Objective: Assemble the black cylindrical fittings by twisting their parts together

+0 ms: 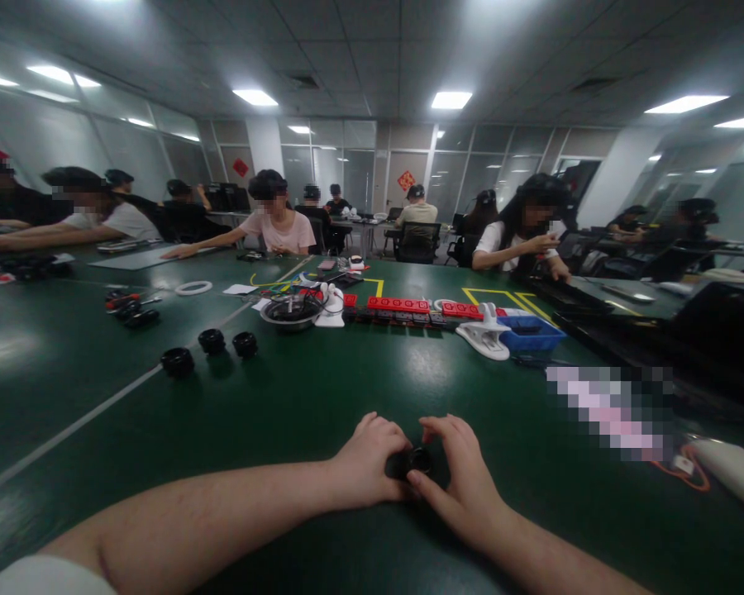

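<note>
Both hands meet low in the middle of the frame on the green table (322,388); the left hand (365,463) and the right hand (462,479) curl their fingers close around a small black round part (417,460), pinching it between them; three more black round parts (211,349) sit to the upper left; a metal bowl (290,314), red blocks (409,305) and a blue tray (530,333) lie farther back; other people sit along the far edge.

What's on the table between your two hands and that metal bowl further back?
In the head view, nothing: only bare green table lies between the hands, which hold a small black round part, and the metal bowl.
</note>
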